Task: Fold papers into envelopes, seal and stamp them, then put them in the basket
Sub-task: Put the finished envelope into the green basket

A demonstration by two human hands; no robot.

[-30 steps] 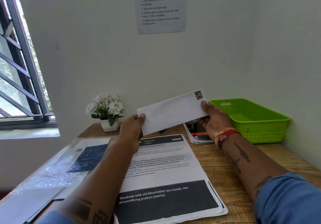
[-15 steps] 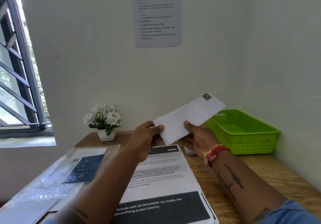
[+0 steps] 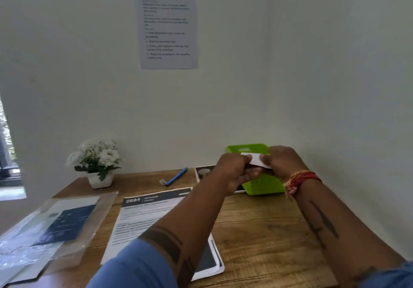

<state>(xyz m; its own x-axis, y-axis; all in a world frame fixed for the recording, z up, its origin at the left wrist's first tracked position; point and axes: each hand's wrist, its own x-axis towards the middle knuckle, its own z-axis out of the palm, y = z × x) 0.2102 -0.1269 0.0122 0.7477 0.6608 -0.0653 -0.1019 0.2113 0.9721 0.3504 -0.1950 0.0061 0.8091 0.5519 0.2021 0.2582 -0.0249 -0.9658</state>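
Observation:
A white envelope (image 3: pixel 254 160) is held over the green basket (image 3: pixel 263 185) at the back right of the desk. My left hand (image 3: pixel 232 171) grips its left part and my right hand (image 3: pixel 282 162) grips its right part, so only a small white strip shows between them. The hands hide most of the envelope and much of the basket. A stack of printed papers (image 3: pixel 152 216) lies on the wooden desk (image 3: pixel 263 232) under my left forearm.
A blue pen (image 3: pixel 176 176) and a small cap lie near the back wall. A white flower pot (image 3: pixel 98 165) stands at the back left. A plastic sleeve with sheets (image 3: pixel 51 227) covers the left side. More sheets (image 3: pixel 203 172) lie beside the basket. An instruction sheet (image 3: pixel 167 24) hangs on the wall.
Both hands have carried the envelope away from me and to the right, from above the papers to over the green basket. The camera has tilted and shifted.

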